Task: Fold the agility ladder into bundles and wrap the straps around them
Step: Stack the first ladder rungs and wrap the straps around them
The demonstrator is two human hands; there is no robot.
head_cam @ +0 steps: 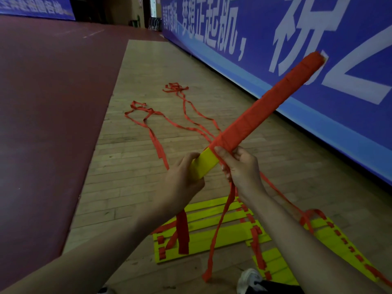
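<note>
- Bundle (pixel 257 112): long flat stack of yellow rungs held in the air, angled from lower centre up toward the banner at upper right. Most of its length is wound tight in red strap, overlapping turns, flat woven look. Near end is bare yellow, smooth plastic, rectangular section.
- Left hand (pixel 186 179): closed around the bare yellow end, fingers curled under it.
- Right hand (pixel 240 166): closed on the bundle at the edge of the red wrapping, thumb on top, pinching the strap there.
- Loose strap (pixel 218 228): hangs from the right hand down toward the floor, twisted, free end dangling. More red strap tails (pixel 167 115) run off across the floor planks, ending in two tangled heaps further out.
- Second ladder section (pixel 212 232): lies flat on the floor below the hands, yellow slats side by side, joined by red webbing with stitched tabs; another run fans toward the lower right corner.
- Floor (pixel 131 166): pale wooden planks, scuffed, in a strip; dark red matte flooring (pixel 48 107) borders it on the left.
- Banner (pixel 331 66): blue, large white characters, runs along the right side of the strip.
- Room is dim, indoor hall.
- Shoe (pixel 249 280): white, at the bottom edge.
</note>
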